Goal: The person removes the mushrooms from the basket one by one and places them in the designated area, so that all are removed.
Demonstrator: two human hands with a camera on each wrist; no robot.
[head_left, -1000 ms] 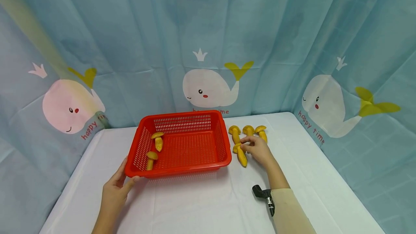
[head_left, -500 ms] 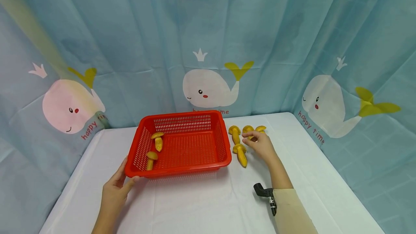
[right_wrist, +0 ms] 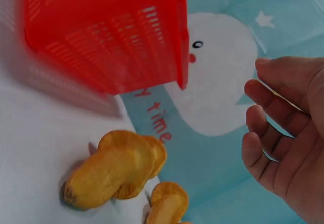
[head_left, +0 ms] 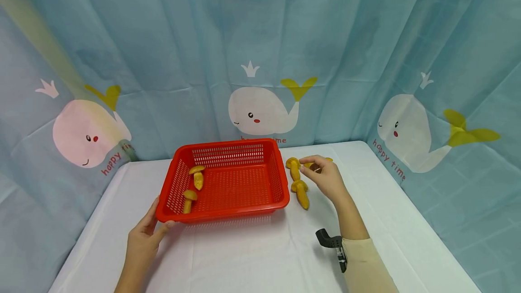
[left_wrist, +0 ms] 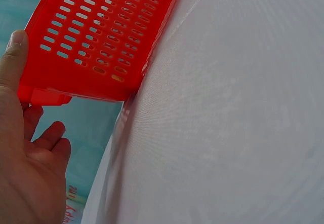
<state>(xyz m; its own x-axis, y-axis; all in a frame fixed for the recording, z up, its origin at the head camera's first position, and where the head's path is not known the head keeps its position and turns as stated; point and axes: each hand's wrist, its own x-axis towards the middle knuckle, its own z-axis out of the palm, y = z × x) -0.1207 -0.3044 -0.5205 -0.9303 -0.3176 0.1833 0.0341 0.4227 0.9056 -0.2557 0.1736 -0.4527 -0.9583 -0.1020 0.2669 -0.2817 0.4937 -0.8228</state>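
Note:
A red plastic basket (head_left: 232, 186) with slotted walls stands on the table. My left hand (head_left: 142, 241) grips its near left corner, the thumb (left_wrist: 15, 57) against the outer side by the rim. Inside, along the left, lie two yellow toy mushrooms, one farther back (head_left: 198, 177) and one nearer (head_left: 189, 200). To the basket's right, another mushroom (head_left: 294, 168) lies in line with a nearer mushroom (head_left: 301, 193). My right hand (head_left: 325, 177) hovers beside them with bent, loose fingers and holds nothing. It partly hides two more mushrooms (head_left: 328, 160) at the back.
A white cloth covers the table (head_left: 244, 257). Blue curtains (head_left: 333, 58) printed with whales enclose its back and sides. A black device (head_left: 329, 241) sticks out from the right wrist at the sleeve.
My right hand has left the nearer mushroom of the line and moved away from me, toward the back mushrooms. That mushroom stays in place. The left hand and basket keep still.

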